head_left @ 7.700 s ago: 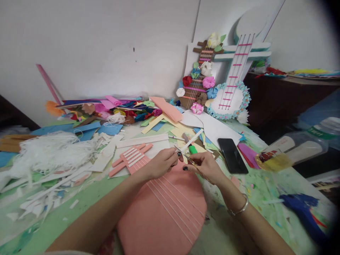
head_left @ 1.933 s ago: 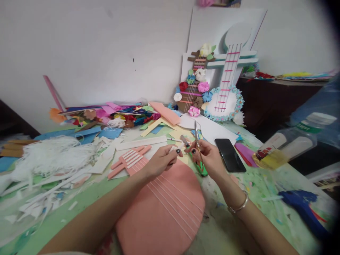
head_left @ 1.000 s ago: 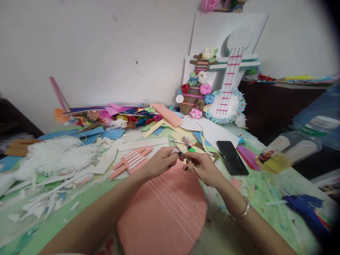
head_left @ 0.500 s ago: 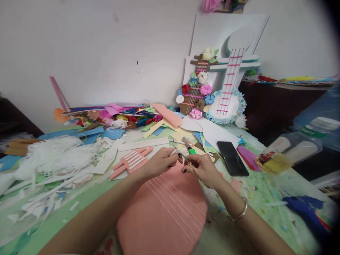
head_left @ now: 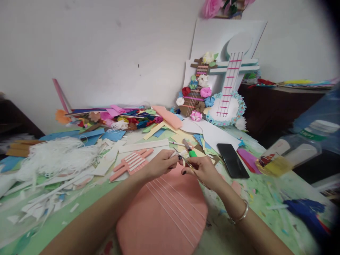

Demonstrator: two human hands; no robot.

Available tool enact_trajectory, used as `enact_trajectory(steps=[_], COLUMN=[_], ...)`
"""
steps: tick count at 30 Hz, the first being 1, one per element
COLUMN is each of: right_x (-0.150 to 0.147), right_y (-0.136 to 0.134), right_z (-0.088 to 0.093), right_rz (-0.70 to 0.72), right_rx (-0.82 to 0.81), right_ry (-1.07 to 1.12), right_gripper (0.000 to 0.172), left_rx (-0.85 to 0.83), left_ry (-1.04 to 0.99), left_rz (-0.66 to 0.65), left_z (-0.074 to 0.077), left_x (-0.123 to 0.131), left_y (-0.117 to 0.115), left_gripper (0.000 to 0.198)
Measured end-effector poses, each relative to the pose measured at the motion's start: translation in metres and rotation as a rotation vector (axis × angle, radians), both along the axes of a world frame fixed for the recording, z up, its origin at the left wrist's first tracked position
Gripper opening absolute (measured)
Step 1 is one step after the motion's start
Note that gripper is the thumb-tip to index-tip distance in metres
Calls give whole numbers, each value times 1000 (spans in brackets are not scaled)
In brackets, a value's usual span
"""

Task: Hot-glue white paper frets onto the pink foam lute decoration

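A salmon-pink paper guitar body [head_left: 164,212] with thin white strips for strings lies in front of me, its pink headstock [head_left: 131,163] beyond it. Just above the body's top edge, my left hand [head_left: 159,164] pinches the end of a thin white strip [head_left: 174,154]. My right hand [head_left: 203,170] is closed round small scissors [head_left: 187,163], whose blades meet the strip beside the left fingertips. A green-capped tool [head_left: 189,148] lies just behind both hands.
A black phone [head_left: 233,160] lies to the right. Heaps of white paper shreds [head_left: 55,156] and coloured offcuts [head_left: 111,118] fill the left and back. Finished flowered paper guitars [head_left: 225,95] lean on the wall. Plastic bottles [head_left: 294,147] and a blue glue gun [head_left: 305,209] sit at right.
About two seconds ago my right hand held the scissors upright; it has brought them down so the blades are at the strip. The left hand has kept its pinch. The view tilted slightly.
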State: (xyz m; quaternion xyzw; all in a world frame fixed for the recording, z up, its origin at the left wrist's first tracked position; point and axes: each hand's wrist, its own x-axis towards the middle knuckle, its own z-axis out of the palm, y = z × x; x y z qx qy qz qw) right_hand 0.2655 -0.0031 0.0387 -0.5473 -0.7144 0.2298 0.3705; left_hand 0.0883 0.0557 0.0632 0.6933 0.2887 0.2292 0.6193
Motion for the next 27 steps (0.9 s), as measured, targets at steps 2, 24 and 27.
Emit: enact_trajectory(steps=[2,24,27], right_x=[0,36,25], right_y=[0,16,6], right_z=[0,-1,11], right_rz=[-11,-535,-409], right_rx=[14,-113,-140], right_ry=[-44,-700,-620], right_gripper=[54,23,28], left_rx=[-2,272,309], left_ry=[-1,83,178], left_rz=[-8,289,377], left_z=[-1,18,-1], left_x=[0,-66,-97], left_y=[0,-2,-4], left_gripper=[24,30,35])
